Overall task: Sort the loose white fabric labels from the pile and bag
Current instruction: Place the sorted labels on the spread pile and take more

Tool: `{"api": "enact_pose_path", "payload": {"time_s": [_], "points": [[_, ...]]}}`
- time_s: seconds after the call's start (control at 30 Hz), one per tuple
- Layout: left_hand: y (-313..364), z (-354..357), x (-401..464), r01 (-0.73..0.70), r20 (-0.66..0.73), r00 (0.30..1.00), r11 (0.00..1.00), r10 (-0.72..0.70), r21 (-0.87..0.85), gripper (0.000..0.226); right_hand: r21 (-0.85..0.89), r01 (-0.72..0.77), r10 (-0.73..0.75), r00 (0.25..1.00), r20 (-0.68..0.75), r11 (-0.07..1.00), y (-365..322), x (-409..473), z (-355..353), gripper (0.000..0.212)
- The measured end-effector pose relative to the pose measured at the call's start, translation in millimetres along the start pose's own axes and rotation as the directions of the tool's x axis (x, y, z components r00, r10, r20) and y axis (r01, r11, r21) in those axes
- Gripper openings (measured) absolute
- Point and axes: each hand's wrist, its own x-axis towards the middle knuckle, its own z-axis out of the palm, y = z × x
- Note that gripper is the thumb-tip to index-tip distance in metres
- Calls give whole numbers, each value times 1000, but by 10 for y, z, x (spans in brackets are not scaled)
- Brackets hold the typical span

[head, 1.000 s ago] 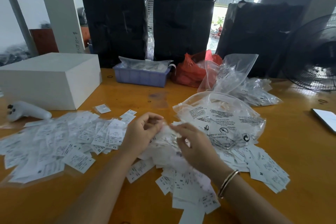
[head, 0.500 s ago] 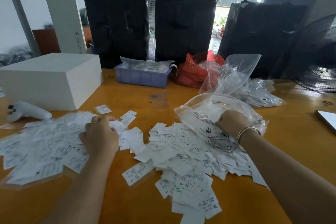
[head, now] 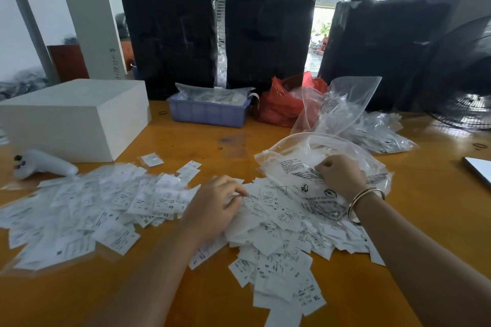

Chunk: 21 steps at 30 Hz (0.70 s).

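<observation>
Head view: labels (head: 268, 223) are pinched by the left hand (head: 212, 210); at 2 o'clock, the clear bag (head: 295, 164) is gripped by the curled right hand (head: 341, 176).

Labels (head: 276, 241) lie on the table (head: 425, 220) before the bag (head: 292, 167), box (head: 74, 114) far left

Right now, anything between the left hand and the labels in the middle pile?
Nothing visible. The left hand already rests on the middle pile of white labels, fingertips on the top labels. The right hand is apart, curled at the clear printed bag behind the pile.
</observation>
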Motion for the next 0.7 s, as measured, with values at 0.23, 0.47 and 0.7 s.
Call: {"api": "enact_pose_path", "payload": {"time_s": [0.23,0.47,0.7], "points": [[52,100,-10,1,173,985,1000,0,-4,16,-88,1,14,986,168,996,27,3,0,19],[67,100,-3,9,180,984,999,-3,-30,16,285,-52,37,998,57,957,65,5,-26,27],[152,84,3,55,29,998,965,-50,-256,15,520,284,-235,959,-159,806,-283,-383,-203,22]]}}
